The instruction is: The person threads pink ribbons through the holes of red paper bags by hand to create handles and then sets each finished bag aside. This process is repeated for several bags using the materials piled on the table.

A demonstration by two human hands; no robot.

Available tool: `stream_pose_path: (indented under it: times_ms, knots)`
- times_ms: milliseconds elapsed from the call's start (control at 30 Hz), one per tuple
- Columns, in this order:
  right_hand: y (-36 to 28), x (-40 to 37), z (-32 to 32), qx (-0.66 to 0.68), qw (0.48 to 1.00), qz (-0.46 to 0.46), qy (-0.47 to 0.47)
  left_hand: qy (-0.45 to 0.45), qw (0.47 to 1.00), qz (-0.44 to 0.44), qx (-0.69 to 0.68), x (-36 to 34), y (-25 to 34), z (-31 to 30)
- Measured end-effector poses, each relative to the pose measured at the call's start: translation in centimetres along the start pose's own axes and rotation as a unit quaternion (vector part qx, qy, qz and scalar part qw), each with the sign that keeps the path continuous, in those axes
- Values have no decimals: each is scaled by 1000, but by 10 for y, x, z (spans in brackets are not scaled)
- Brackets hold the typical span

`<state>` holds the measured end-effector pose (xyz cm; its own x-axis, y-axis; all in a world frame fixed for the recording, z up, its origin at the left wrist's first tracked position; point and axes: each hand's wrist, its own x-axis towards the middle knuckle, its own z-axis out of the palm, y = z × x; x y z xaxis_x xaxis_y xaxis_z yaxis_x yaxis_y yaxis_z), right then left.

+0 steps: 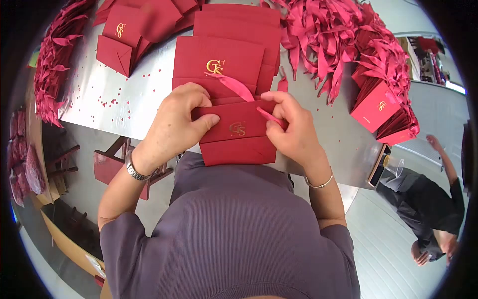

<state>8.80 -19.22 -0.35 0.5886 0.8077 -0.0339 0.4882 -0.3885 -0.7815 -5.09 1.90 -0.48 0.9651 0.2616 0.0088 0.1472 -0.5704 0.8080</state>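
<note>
A folded red paper bag (234,152) with a gold monogram sits at the table's near edge, right in front of my body. My left hand (174,122) grips its upper left edge, thumb over the front and fingers behind. A pink ribbon (234,87) passes through the bag near its top right corner, one end lying up over the bags behind. My right hand (293,127) pinches the ribbon's other short end against that corner. Behind the held bag, a fanned stack of flat red bags (219,50) shows another gold monogram.
More red bags (119,30) lie at the back left. Pink ribbons (318,35) are heaped at the back right, beside ribboned bags (376,107). Small red paper dots dot the metal table (94,112). A person in black (428,204) is at the right.
</note>
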Motion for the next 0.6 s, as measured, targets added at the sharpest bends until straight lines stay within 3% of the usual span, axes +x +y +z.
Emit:
stream_pose_path:
  times_ms: [133,200,267,333,400,467,600]
  knots:
    - [1,-23,-19,56,998,6,2,26,998,-26,-57,-4,9,0]
    - [2,-42,-37,5,1000,-1,5,40,997,-29,-63,-4,11,0]
    - [8,-61,-57,69,994,85,-16,54,997,-44,-39,-3,11,0]
    - [15,-85,-77,117,987,114,-7,62,997,-42,-36,-2,9,2]
    - [7,-106,-86,291,939,174,66,69,996,-43,-32,-2,6,5]
    - [21,-120,-91,357,933,17,46,65,996,-49,-28,-2,4,7]
    - [3,-118,-67,474,871,-30,126,16,995,-97,-32,-1,1,0]
